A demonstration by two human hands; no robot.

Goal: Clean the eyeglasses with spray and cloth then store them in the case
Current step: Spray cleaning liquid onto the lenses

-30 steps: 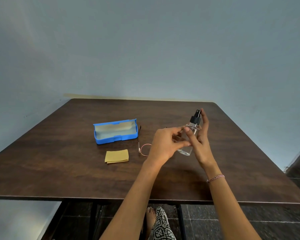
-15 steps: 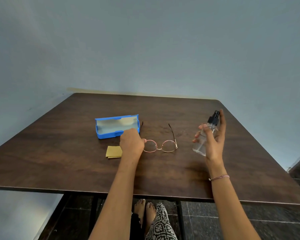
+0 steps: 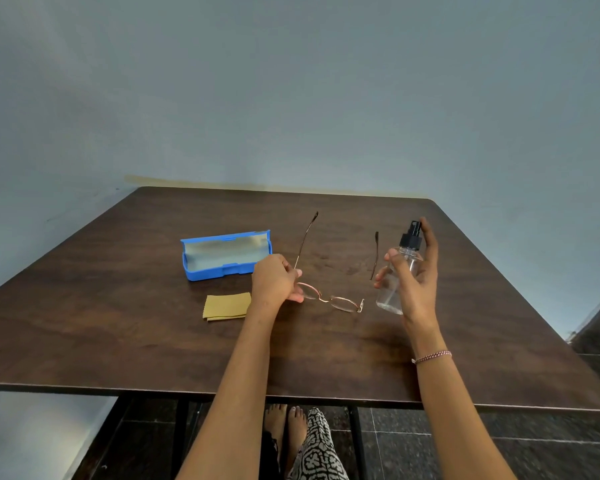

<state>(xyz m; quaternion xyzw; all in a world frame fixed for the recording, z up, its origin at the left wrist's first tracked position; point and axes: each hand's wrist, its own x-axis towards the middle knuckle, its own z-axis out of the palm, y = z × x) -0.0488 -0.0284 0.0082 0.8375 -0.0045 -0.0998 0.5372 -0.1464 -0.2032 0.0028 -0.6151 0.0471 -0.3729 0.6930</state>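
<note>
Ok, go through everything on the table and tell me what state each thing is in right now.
Case: open, empty.
Cloth: folded, untouched.
Glasses: arms unfolded, held at one end by left hand.
Spray bottle: upright in right hand, finger on nozzle.

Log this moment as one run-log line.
left hand: holds eyeglasses | right hand: holds spray bottle | cloth: untouched | case: open

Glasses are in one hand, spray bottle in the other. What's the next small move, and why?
Probably aim the nozzle at a lens and press. The right hand holds the clear black-capped spray bottle, forefinger on top; the left hand grips the thin rose-gold eyeglasses, and the folded yellow cloth lies untouched.
</note>
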